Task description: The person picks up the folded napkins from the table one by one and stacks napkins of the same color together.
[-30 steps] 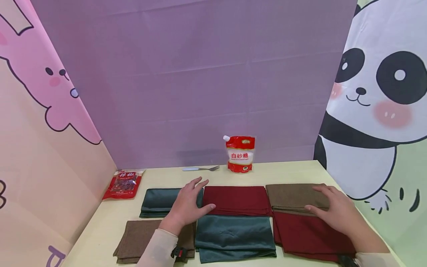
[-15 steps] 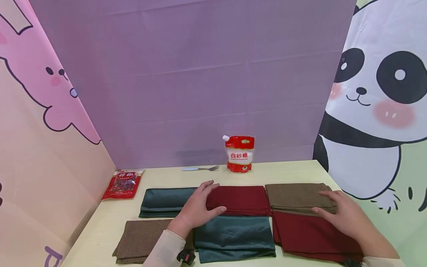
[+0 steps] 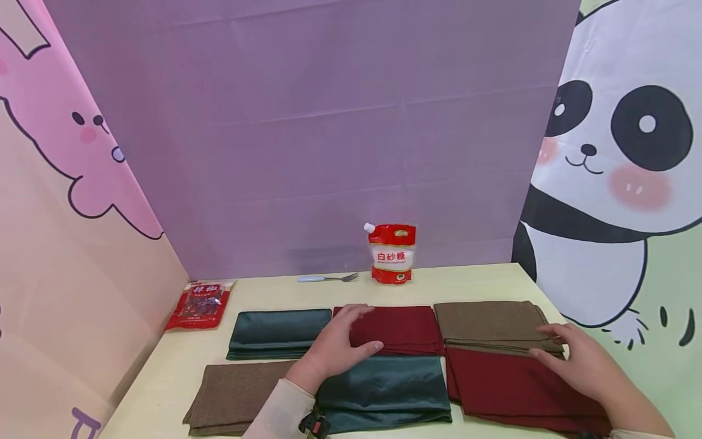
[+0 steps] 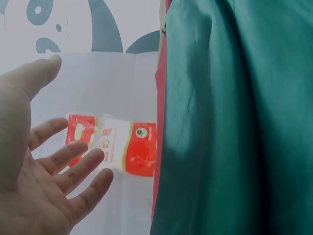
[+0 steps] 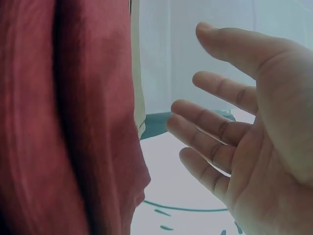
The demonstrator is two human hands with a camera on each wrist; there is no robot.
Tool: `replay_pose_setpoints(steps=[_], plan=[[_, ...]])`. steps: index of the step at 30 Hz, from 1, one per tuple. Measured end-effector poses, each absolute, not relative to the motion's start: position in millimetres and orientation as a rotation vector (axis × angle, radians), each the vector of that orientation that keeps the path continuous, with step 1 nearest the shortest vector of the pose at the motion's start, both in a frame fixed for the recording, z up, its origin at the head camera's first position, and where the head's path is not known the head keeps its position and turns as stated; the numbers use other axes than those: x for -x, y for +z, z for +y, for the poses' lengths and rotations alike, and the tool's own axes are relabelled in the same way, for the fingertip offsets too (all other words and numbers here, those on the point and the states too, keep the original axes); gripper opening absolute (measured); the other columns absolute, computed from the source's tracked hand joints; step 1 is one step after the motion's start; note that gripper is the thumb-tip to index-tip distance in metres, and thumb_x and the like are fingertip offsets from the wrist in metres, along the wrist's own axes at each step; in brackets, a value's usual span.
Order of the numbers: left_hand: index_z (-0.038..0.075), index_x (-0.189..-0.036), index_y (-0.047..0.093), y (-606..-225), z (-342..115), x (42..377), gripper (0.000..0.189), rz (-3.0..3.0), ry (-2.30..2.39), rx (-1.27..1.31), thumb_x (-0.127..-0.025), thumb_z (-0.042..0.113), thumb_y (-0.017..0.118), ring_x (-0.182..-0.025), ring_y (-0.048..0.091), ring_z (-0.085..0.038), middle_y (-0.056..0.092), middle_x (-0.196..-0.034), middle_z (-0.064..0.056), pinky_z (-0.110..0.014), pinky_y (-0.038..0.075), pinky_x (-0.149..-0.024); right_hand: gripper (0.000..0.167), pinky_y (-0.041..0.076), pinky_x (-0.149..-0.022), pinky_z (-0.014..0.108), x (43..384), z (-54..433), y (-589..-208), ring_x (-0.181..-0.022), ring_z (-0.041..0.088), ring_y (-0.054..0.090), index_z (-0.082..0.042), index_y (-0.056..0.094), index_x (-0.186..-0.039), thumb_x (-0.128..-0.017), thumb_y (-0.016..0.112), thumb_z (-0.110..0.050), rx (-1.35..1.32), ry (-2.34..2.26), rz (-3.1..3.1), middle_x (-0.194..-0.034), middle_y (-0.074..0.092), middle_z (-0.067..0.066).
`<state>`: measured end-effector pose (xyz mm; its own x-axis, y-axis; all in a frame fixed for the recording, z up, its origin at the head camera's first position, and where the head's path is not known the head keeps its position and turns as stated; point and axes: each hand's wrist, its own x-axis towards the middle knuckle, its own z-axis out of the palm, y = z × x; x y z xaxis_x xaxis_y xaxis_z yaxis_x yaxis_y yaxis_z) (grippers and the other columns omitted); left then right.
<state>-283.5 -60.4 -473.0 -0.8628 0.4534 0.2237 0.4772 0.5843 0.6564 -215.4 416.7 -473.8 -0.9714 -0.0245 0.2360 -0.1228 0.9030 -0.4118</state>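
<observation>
Over the seam between the red cloth [image 3: 400, 329] and the front teal cloth [image 3: 386, 393], my left hand [image 3: 337, 350] hovers, fingers spread and holding nothing. The left wrist view shows its palm [image 4: 39, 191] beside the teal cloth [image 4: 215, 127]. My right hand [image 3: 587, 363] hangs at the right, above the front red cloth [image 3: 515, 390] and near the corner of the olive-brown cloth [image 3: 488, 320]. Nothing lies in it; in the right wrist view its fingers [image 5: 205, 117] are relaxed and apart from the red cloth [image 5: 93, 127].
Another folded teal cloth [image 3: 276, 332] and a brown cloth [image 3: 233, 393] lie at the left. Behind the cloths are a red packet [image 3: 200, 305], a fork [image 3: 328, 278] and an upright sugar pouch [image 3: 392, 255]. A purple backdrop [image 3: 296, 134] rises behind the table [image 3: 460, 283].
My left hand has drifted right, from beside the back teal cloth to over the red one. The right hand has slid right and slightly nearer. The cloths stay put.
</observation>
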Motion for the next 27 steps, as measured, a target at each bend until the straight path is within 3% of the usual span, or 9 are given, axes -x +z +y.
replay_pose_setpoints(steps=[15,27], plan=[[0.028,-0.15,0.053,-476,-39,282,0.068,-2.75,-1.241,0.897,-0.091,0.042,0.082,-0.131,0.056,-0.026,0.056,-0.146,0.001,-0.041,0.055,-0.099,0.049,0.054,-0.082,0.066,212,440,-487,-0.106,0.054,0.064,0.003,0.069,-0.122,-0.086,0.087,-0.024,-0.113,0.627,-2.868,-0.122,0.065,0.032],[0.032,-0.14,0.061,-478,-23,281,0.055,-2.76,-1.267,0.927,-0.09,0.041,0.083,-0.123,0.06,-0.022,0.06,-0.134,0.01,-0.033,0.056,-0.093,0.05,0.057,-0.083,0.06,213,445,-496,-0.104,0.049,0.067,0.005,0.07,-0.121,-0.084,0.089,-0.022,-0.137,0.683,-2.917,-0.119,0.067,0.03]])
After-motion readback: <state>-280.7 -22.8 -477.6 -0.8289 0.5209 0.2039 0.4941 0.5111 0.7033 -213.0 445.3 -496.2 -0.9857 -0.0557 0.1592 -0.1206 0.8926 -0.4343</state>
